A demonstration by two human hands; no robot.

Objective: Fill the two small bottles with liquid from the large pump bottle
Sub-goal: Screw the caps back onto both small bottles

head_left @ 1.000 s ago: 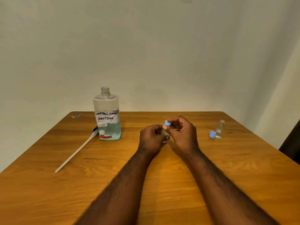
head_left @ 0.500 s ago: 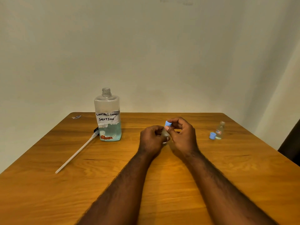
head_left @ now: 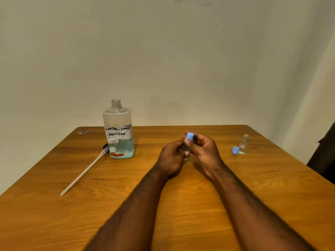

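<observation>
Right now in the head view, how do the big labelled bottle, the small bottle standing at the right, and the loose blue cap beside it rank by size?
Largest to smallest:
1. The big labelled bottle, by far.
2. The small bottle standing at the right.
3. The loose blue cap beside it, clearly shorter than that bottle.
All three sit at a similar depth on the table, so the order looks reliable.

The large bottle [head_left: 118, 131], at ten o'clock from the hands, bears a white handwritten label [head_left: 117, 131] reading "CONTACT LENS SOLUTION". The small bottle's [head_left: 243, 144] label is unreadable.
</observation>
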